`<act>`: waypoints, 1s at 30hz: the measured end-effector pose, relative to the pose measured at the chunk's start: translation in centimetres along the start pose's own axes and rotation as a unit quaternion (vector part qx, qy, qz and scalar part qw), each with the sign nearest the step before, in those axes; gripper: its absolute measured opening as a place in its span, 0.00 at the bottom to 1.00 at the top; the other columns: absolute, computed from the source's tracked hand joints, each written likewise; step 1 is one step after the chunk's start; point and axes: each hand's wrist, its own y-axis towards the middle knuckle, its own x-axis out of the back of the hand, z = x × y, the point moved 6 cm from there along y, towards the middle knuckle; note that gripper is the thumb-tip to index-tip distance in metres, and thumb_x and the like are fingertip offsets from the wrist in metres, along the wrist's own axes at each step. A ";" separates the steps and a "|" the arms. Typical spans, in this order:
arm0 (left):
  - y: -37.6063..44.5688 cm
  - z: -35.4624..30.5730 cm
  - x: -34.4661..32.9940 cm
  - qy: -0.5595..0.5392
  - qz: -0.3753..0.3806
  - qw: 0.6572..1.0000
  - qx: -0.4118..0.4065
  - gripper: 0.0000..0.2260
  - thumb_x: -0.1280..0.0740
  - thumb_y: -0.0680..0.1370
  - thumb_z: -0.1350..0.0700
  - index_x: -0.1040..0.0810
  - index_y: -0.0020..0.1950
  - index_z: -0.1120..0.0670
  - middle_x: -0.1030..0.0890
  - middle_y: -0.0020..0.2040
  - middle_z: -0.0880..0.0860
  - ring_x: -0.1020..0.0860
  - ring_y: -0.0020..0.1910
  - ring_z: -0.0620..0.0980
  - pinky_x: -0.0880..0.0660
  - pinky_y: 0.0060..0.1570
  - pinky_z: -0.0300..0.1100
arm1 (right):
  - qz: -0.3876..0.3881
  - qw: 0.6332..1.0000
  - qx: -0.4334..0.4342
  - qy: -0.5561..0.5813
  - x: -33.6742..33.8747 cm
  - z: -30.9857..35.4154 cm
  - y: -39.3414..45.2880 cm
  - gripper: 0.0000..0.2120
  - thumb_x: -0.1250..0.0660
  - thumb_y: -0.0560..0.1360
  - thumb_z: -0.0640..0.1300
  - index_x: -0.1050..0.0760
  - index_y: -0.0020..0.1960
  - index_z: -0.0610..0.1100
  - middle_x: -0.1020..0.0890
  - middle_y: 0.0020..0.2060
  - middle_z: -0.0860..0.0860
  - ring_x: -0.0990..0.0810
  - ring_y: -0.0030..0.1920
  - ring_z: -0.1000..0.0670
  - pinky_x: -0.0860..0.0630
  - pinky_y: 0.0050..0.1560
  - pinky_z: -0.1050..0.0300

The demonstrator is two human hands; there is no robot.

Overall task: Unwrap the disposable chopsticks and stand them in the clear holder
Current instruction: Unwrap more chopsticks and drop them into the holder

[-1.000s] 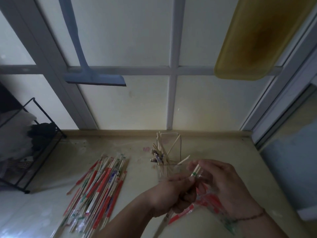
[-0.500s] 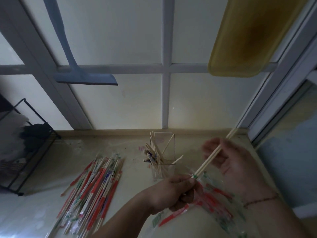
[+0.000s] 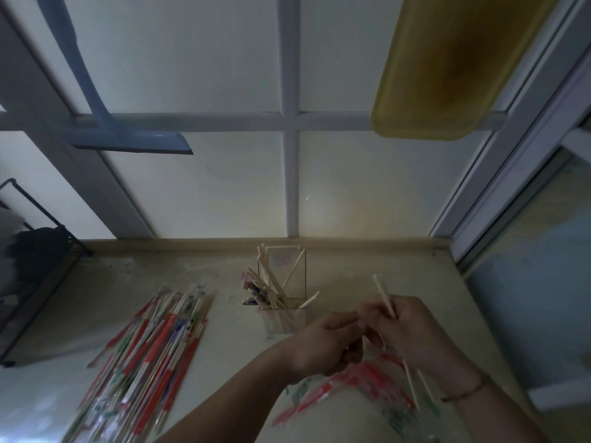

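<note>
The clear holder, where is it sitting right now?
In the head view the clear holder stands mid-counter, just beyond the left hand, with the pile of wrapped chopsticks to its left.

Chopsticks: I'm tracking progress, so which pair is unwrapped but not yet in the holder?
The bare pair gripped in the right hand; others stand in the clear holder or lie wrapped in the pile.

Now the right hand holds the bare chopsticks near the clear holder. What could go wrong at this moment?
1. The clear holder is already crowded with sticks leaning at crossed angles, so the bare chopsticks in the right hand may catch on them or tip the holder.
2. Empty wrappers lie under both hands; the left hand could sweep some off the counter.
</note>
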 end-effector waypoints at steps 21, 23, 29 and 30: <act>-0.6 14.5 0.8 -0.002 -0.067 0.944 0.322 0.21 0.45 0.83 0.45 0.21 0.40 0.54 0.25 0.33 0.52 0.29 0.25 0.47 0.32 0.27 0.38 | -0.105 0.954 -0.156 -0.235 9.4 -14.4 10.5 0.17 0.31 0.74 0.55 0.20 0.48 0.41 0.18 0.35 0.45 0.22 0.33 0.45 0.29 0.35 0.58; -0.6 14.8 1.3 0.017 -0.083 0.934 0.346 0.24 0.45 0.81 0.39 0.20 0.40 0.54 0.24 0.31 0.51 0.29 0.24 0.46 0.33 0.27 0.37 | -0.133 0.955 -0.086 -0.251 10.0 -11.7 10.7 0.24 0.39 0.74 0.67 0.24 0.45 0.45 0.21 0.36 0.46 0.22 0.38 0.43 0.30 0.39 0.55; -1.8 14.4 3.4 0.162 -0.077 0.911 0.372 0.35 0.45 0.72 0.25 0.18 0.45 0.56 0.22 0.31 0.50 0.26 0.24 0.45 0.28 0.29 0.38 | -0.074 0.950 0.190 0.238 7.3 3.2 9.5 0.13 0.47 0.81 0.49 0.29 0.41 0.51 0.30 0.32 0.55 0.31 0.34 0.53 0.27 0.41 0.58; -2.2 14.2 4.0 0.192 -0.089 0.906 0.366 0.33 0.44 0.73 0.27 0.18 0.46 0.56 0.21 0.31 0.51 0.26 0.24 0.45 0.27 0.31 0.39 | -0.035 0.933 0.212 0.290 5.8 5.2 9.0 0.13 0.47 0.81 0.48 0.28 0.41 0.50 0.29 0.35 0.53 0.30 0.38 0.51 0.28 0.47 0.56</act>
